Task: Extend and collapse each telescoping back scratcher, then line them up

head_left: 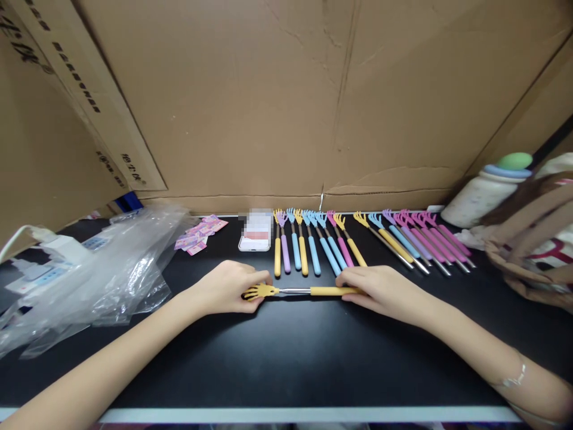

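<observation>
A yellow telescopic back scratcher [329, 291] lies level across the middle of the black table, between my two hands. My left hand [235, 286] is closed on its claw-shaped head. On the yellow grip at the other end, my right hand [380, 292] is closed, its fingers partly hiding that end. A short length of silver rod shows between head and grip. Just beyond stands a row of back scratchers [313, 251] in yellow, purple, blue and pink, heads pointing away. Farther right, a second group of back scratchers [416, 239] lies slanted and close together.
Clear plastic bags [129, 263] are heaped at the left beside a white power strip [40, 278]. Small pink-purple cards [201, 233] and a phone [255, 233] lie at the back. A white bottle [486, 191] and a brown bag [523, 251] stand right. Cardboard [250, 107] walls the back.
</observation>
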Available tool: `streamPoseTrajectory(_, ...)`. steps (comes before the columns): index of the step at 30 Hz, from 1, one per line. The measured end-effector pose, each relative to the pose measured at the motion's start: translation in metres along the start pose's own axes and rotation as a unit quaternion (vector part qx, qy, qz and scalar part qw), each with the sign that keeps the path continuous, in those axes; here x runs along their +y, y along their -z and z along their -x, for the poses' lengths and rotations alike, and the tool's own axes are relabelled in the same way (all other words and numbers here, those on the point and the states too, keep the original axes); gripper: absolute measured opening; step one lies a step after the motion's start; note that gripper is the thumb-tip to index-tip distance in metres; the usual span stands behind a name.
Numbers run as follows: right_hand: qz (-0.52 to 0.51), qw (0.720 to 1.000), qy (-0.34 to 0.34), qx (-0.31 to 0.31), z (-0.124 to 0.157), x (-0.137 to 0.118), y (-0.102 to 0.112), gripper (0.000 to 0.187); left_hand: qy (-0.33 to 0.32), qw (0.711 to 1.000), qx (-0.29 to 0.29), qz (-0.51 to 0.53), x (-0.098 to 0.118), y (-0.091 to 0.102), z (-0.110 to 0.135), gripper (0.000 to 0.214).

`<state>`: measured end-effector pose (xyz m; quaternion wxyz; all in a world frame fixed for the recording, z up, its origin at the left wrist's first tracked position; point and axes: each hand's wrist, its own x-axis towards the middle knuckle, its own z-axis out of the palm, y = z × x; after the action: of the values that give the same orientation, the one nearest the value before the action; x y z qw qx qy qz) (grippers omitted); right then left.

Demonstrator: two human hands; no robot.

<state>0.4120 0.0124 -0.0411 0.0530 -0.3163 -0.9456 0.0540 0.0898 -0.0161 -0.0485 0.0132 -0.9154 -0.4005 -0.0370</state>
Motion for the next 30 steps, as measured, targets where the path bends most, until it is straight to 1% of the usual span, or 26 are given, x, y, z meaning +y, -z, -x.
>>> streamPoseTrajectory(6, 0.003, 1.0, 0.011, 0.002, 0.001, -0.001, 0.001, 0.023, -0.015, 1.0, 0.017, 0.0, -0.001, -0.001, -0.001, 0.024)
streamPoseTrajectory(10, -0.008, 1.0, 0.016, 0.007, 0.002, -0.001, 0.0, 0.023, -0.026, 0.999, 0.028, -0.017, 0.0, 0.001, -0.001, 0.021)
streamPoseTrajectory(14, -0.015, 1.0, 0.025, 0.007, 0.001, -0.001, -0.001, 0.023, -0.044, 0.998, 0.034, -0.036, 0.001, 0.003, 0.0, 0.021)
streamPoseTrajectory(19, -0.009, 0.999, 0.043, 0.022, 0.0, -0.005, -0.003, 0.023, -0.071, 0.995, 0.037, -0.056, 0.004, 0.002, 0.0, 0.023)
streamPoseTrajectory(25, 0.008, 0.999, 0.023, 0.04, -0.006, -0.019, -0.007, 0.021, -0.054, 0.991, 0.072, -0.097, 0.014, -0.001, -0.002, 0.022)
streamPoseTrajectory(28, 0.049, 0.996, 0.038, 0.06, -0.012, -0.03, -0.013, 0.022, -0.054, 0.989, 0.089, -0.105, 0.019, -0.002, -0.002, 0.021)
streamPoseTrajectory(30, 0.086, 0.993, 0.047, 0.059, -0.017, -0.036, -0.016, 0.021, -0.052, 0.989, 0.091, -0.105, 0.021, -0.002, -0.002, 0.021)
